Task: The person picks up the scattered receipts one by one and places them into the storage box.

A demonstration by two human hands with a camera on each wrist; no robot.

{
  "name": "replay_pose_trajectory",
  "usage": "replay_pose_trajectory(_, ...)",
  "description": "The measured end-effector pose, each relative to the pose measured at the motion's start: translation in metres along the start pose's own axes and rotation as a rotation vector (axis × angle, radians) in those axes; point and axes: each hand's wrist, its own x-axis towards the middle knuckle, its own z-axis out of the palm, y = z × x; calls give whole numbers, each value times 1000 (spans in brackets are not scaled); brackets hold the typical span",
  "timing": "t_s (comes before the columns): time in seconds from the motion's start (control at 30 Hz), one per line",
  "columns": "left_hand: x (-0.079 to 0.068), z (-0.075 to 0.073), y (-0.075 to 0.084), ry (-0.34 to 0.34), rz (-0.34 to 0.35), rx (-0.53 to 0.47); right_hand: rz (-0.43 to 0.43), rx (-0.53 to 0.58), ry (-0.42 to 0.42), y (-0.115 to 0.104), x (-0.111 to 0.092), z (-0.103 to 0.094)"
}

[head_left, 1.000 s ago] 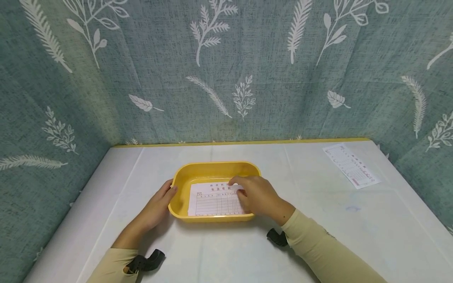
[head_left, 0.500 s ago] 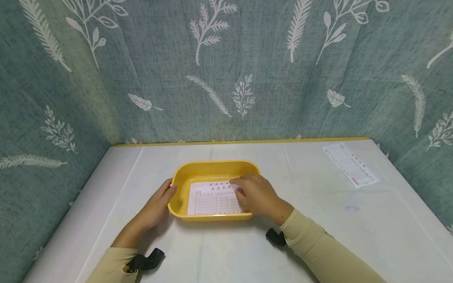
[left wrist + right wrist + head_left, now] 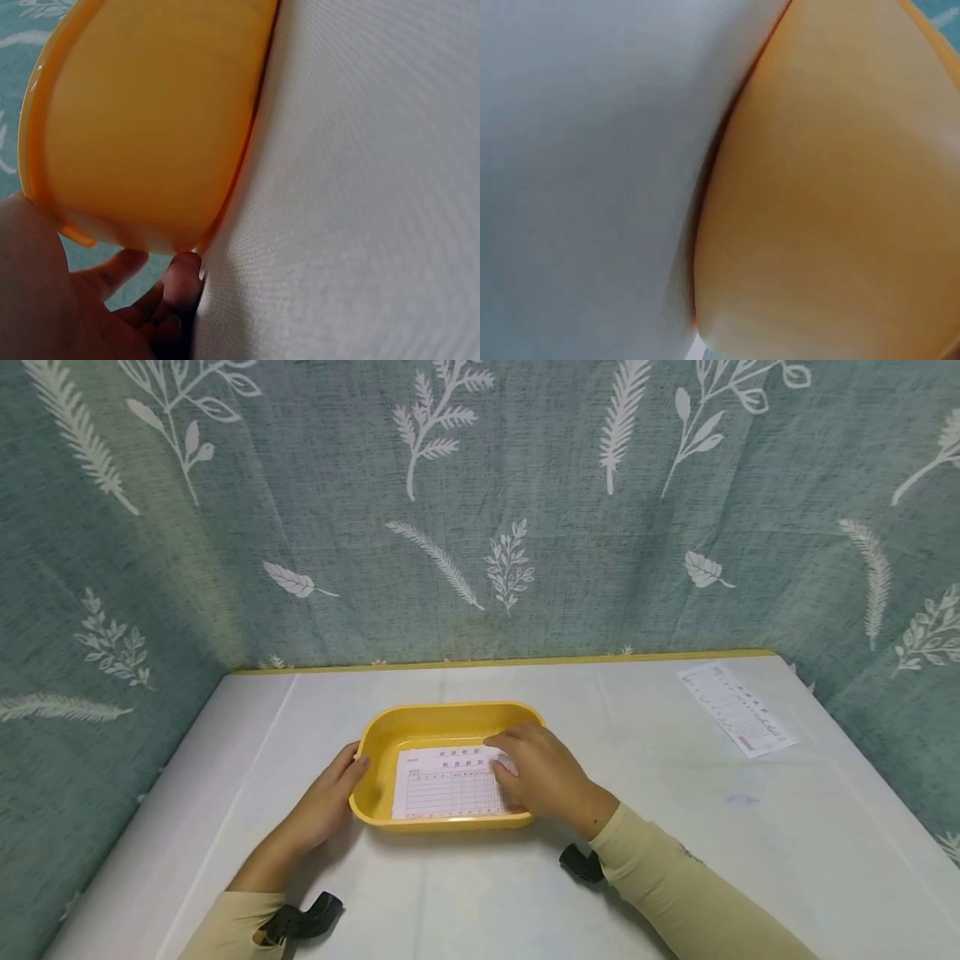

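A yellow plastic tray (image 3: 420, 717) stands on the white tabletop. My left hand (image 3: 326, 802) grips its left end, thumb over the rim and fingers against the outer wall. In the left wrist view, those fingers (image 3: 180, 285) sit low beside the tray wall (image 3: 150, 127). Printed receipt sheets (image 3: 438, 793) lie in the tray, the top one slightly offset from the one below. My right hand (image 3: 547, 772) reaches over the tray's right end, thumb and forefinger pinching at the upper right of the sheets. Its wrist view shows only the tray's outer wall (image 3: 825, 195) and the tabletop.
Another receipt sheet (image 3: 738, 708) lies slanted at the back right of the white tabletop (image 3: 637, 718). A blue-green leaf-patterned cloth (image 3: 450, 543) rises behind and on both sides. Black camera mounts (image 3: 303, 920) hang at the wrists.
The printed headings of the two upper receipt sheets stand slightly farther apart, under small right finger movements. The left hand keeps its grip on the tray. The head view has shifted slightly.
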Motion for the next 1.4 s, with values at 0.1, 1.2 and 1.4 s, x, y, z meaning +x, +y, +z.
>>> replay_pose_trajectory(0.1, -2, -1, -1, -2, -3, -6, -5, 37, 20, 0, -1, -4)
replay_pose_trajectory(1.2, 4, 0, -2, 1, 2, -9, -114, 196, 280, -4, -25, -69)
replay_pose_trajectory(1.4, 0, -3, -1, -6, -9, -13, -10, 158, 261, 13, -19, -71)
